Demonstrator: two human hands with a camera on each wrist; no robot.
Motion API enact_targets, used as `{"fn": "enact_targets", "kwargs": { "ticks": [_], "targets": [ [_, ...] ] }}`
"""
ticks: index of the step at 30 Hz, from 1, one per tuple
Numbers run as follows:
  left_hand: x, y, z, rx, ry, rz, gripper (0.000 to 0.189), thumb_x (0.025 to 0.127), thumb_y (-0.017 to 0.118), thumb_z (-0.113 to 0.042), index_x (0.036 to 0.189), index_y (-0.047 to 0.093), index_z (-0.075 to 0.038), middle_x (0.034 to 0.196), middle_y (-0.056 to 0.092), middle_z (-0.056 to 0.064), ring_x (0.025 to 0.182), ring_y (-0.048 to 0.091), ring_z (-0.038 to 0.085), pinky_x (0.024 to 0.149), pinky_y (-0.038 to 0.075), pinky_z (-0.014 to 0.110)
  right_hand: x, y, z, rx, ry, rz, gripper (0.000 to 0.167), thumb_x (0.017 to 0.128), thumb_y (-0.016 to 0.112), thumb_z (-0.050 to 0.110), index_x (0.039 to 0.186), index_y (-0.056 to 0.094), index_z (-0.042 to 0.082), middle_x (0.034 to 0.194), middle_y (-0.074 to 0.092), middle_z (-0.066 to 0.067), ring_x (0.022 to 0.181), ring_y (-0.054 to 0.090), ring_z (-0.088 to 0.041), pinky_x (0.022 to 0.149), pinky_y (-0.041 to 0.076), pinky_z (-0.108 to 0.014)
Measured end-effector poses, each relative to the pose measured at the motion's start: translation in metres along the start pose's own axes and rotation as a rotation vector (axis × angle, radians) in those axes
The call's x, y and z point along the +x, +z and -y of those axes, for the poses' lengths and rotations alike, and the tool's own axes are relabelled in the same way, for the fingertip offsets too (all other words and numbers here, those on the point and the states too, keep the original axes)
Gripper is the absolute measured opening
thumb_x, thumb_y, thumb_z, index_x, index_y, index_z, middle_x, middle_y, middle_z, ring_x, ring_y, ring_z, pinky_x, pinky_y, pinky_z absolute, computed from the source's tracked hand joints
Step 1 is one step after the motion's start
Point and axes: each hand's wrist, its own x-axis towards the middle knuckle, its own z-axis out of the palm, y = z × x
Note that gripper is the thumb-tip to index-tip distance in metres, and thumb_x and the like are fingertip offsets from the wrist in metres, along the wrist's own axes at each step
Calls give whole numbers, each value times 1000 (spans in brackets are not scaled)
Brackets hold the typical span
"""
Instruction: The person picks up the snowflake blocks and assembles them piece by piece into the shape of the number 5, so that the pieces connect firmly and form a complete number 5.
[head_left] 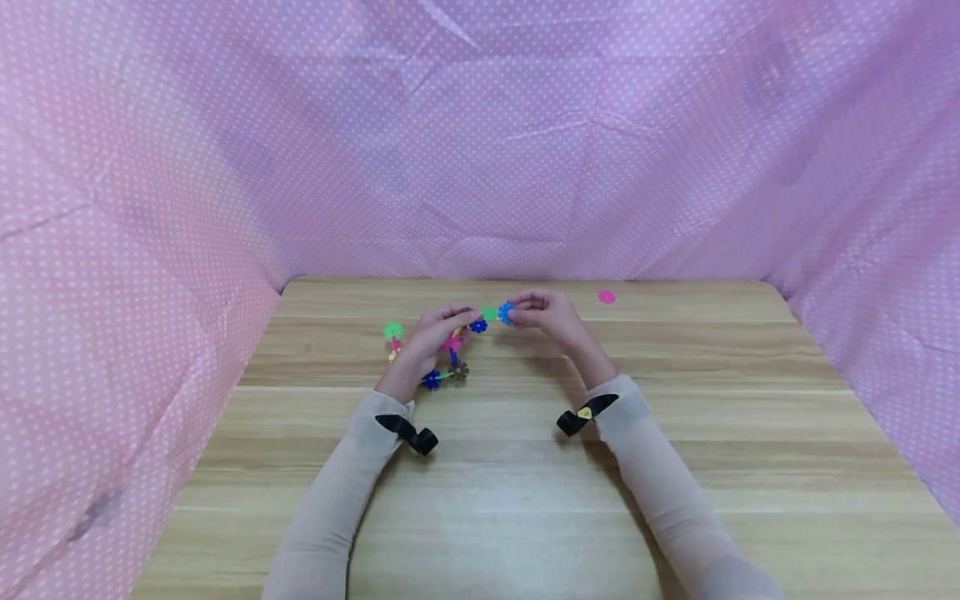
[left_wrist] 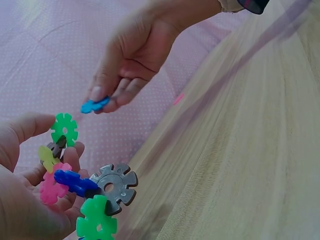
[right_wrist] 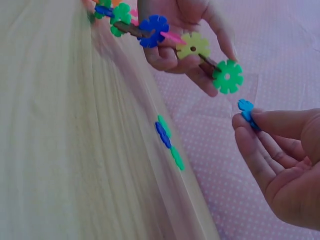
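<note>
Between your forearms (head_left: pixel 330 500): broad bare wood on table (head_left: pixel 487 508), room to pass. Only narrow gap between light-blue disc (head_left: pixel 506 312) in your right hand (head_left: pixel 553 321) and chain (left_wrist: pixel 75 183) in your left hand (head_left: pixel 431 340). Chain obstructs both sides of left hand. Dotted curtain (head_left: pixel 480 183) bars far edge.

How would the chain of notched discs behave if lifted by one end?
The chain probably weighs little, its discs being thin and plastic-looking. It would likely hold its bends, since discs slot edge to edge, though it might pull apart there.
</note>
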Motion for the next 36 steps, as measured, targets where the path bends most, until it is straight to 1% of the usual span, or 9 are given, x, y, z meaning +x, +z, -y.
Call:
{"fn": "enact_targets", "kwargs": {
  "ticks": [5,11,13,17,19,25,28,33,36],
  "targets": [
    [-1,-1,0,5,3,11,35,97,71,-28,126,66,-10,118,65,-2,124,56,26,109,51,40,-2,7,4,29,-51,-38,29,92,71,-3,119,64,-13,87,74,4,79,72,-7,80,64,-29],
    [-1,-2,0,30,8,7,39,96,72,-30,129,66,-11,124,66,0,130,53,26,107,48,36,-2,13,5,59,-73,-57,28,92,71,-4,116,63,-14,87,74,3,78,72,-8,79,64,-31],
    [0,-2,1,37,7,6,40,95,72,-32,129,67,-11,124,66,0,130,53,25,106,47,35,-2,15,5,64,-77,-57,28,91,71,-5,116,63,-14,87,74,3,77,73,-8,80,64,-32],
    [-1,-2,1,26,8,15,39,96,72,-31,129,66,-11,121,66,-1,127,54,25,109,48,38,-1,17,3,60,-77,-58,28,91,71,-4,116,63,-14,89,75,0,77,73,-8,80,64,-32],
    [-1,-2,1,19,10,21,39,96,72,-30,129,66,-10,120,66,0,125,55,26,109,49,40,0,19,3,54,-74,-63,28,91,72,-3,116,63,-14,89,75,-2,77,72,-8,82,64,-35],
    [0,-1,1,25,9,24,39,95,73,-30,128,66,-10,118,67,-1,126,57,26,109,48,38,1,21,1,50,-85,-64,27,92,71,-3,116,64,-14,90,76,-5,77,73,-10,89,59,-50],
    [1,-1,1,4,13,26,39,96,72,-28,129,66,-8,123,67,5,128,58,27,113,47,39,0,21,0,49,-95,-66,26,92,71,-2,114,64,-13,87,77,-2,76,74,-10,89,58,-53],
    [2,0,1,-20,24,32,38,97,71,-25,128,65,-5,135,64,21,126,61,29,114,47,40,-1,22,-1,67,-90,-78,24,92,71,-1,112,65,-12,83,76,5,74,74,-10,90,56,-56],
    [3,1,2,-28,32,35,37,97,71,-24,128,66,-4,138,62,24,127,61,31,114,47,40,-3,23,-1,78,-77,-85,24,92,72,-1,112,65,-12,83,77,4,77,76,-15,90,56,-56]
  ]
}}
